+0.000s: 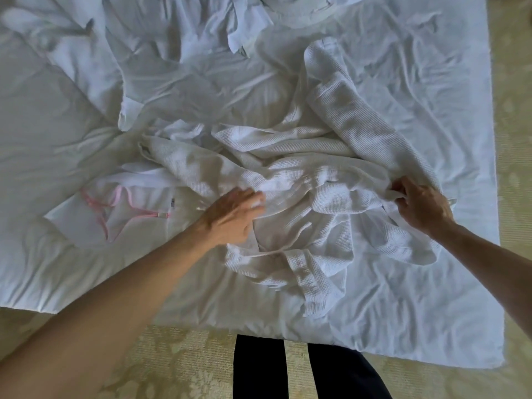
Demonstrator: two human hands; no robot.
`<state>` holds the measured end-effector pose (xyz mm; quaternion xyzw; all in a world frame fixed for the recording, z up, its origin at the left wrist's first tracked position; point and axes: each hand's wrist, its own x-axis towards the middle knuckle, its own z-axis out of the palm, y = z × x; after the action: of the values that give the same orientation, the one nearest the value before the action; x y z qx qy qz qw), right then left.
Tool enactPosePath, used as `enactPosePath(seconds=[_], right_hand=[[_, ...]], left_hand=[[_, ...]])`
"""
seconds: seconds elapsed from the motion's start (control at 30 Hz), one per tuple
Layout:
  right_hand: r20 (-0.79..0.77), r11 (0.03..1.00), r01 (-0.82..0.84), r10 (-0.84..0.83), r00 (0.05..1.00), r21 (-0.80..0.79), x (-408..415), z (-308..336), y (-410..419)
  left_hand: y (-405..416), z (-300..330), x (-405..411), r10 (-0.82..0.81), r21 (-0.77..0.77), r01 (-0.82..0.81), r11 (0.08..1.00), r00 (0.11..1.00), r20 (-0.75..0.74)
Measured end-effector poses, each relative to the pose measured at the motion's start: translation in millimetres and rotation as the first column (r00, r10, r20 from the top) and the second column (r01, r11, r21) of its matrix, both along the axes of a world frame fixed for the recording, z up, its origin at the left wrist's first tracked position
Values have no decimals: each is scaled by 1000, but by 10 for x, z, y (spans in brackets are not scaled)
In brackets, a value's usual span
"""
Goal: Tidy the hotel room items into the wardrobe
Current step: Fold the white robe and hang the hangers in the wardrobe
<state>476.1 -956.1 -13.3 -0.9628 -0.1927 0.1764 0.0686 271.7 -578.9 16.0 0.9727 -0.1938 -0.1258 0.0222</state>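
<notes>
A white waffle-weave bathrobe (290, 182) lies crumpled across the middle of the frame, sprawled on the rumpled white bed (417, 298), one long section running up toward the upper right. The left hand (233, 217) comes in from the lower left and lies on the robe's near fold, fingers stretched forward over the cloth; motion blur smears the fingertips, so it seems to be pressing flat rather than gripping, though that is hard to say. Over at the right of the frame, the right hand (420, 205) has its fingers curled round a bunched edge of the robe, holding it just above the sheet. At the left of the frame, just beside the robe, sits a flat white bag (86, 223) with a pink-trimmed hanger (115, 208) showing through it, apparently tucked inside. More white linen (178, 53) is heaped along the top of the frame. At the bottom edge, dark trouser legs (316, 370) stand on a pale patterned carpet (172, 364).
</notes>
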Motion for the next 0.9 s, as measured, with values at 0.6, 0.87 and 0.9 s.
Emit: enactPosePath(seconds=[0.6,0.87,0.9], right_hand=[[190,922,-372,387,902,-112,801,1662,84],[323,980,-201,192,927,-4,1473,3754,597],[338,983,-181,169,926,4,1517,4040,620]], left_hand=[[532,1391,778,633,146,-621,770,772,-57],[875,3546,1332,797,-19,-798,602,600,65],[884,3817,1383,810,-75,-807,586,581,78]])
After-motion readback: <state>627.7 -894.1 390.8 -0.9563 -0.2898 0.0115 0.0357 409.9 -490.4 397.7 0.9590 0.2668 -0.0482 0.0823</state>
